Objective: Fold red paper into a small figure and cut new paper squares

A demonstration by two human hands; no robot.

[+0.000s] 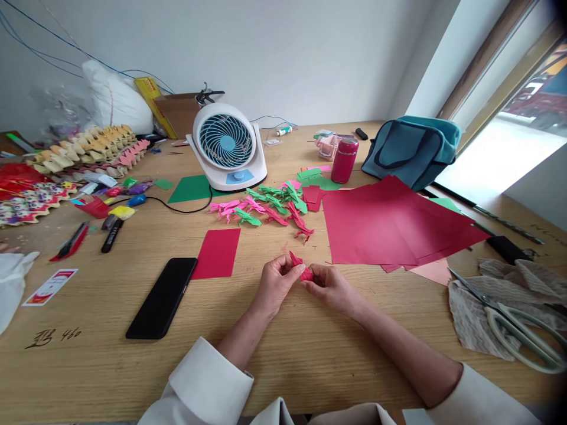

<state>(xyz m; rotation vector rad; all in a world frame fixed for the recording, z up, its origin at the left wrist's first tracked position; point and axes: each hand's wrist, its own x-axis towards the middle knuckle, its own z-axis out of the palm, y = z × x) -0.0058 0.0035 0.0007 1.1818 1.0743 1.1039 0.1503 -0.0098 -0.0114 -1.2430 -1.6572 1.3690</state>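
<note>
Between my two hands, just above the table, is a small red folded paper figure (305, 274). My left hand (278, 282) pinches it from the left with thumb and fingers, and a pointed tip sticks up past them. On its right side, my right hand (332, 288) grips the lower end, fingers closed. Parts of the figure are hidden behind my fingers. Beyond the hands lies a pile of folded paper figures (274, 203) in green, pink and red. A red rectangle of paper (218, 252) lies flat to the left, partly beside a black phone (163, 298).
Large red paper sheets (390, 224) spread to the right, near scissors (518, 330) on a crumpled cloth (469, 307). Behind stand a white fan (228, 147), a red flask (344, 160) and a teal bag (410, 150). A marker (112, 235) and a red cutter (71, 242) lie left.
</note>
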